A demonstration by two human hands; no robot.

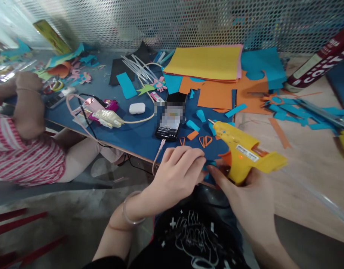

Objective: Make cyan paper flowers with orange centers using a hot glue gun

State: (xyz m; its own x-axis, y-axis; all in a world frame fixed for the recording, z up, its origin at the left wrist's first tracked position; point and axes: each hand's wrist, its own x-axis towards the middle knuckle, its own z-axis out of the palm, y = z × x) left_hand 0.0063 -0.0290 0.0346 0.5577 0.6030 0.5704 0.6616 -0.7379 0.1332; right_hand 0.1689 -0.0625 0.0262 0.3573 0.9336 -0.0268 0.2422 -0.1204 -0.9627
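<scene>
My left hand (pixel 183 166) is closed, its fingers curled at the table's front edge, pinching a small blue paper piece (pixel 209 164) that is mostly hidden. Close beside it on the right, my right hand (pixel 247 190) is wrapped about the handle of a yellow hot glue gun (pixel 239 149); its thumb reaches to the blue paper. The nozzle points up and left, and a small orange light glows on the gun's side. Just beyond my hands lie folded orange paper triangles (pixel 208 141), an orange strip (pixel 193 135) and curled blue strips (pixel 192 126).
A phone (pixel 169 121) on a cable, a white earbud case (pixel 137 108) and a power strip (pixel 107 115) lie left. Behind are stacked paper sheets (pixel 205 61) and clear glue sticks (pixel 140 69). Scissors (pixel 323 112) and a dark red can (pixel 318 61) stand right. Another person's arm (pixel 30 101) rests far left.
</scene>
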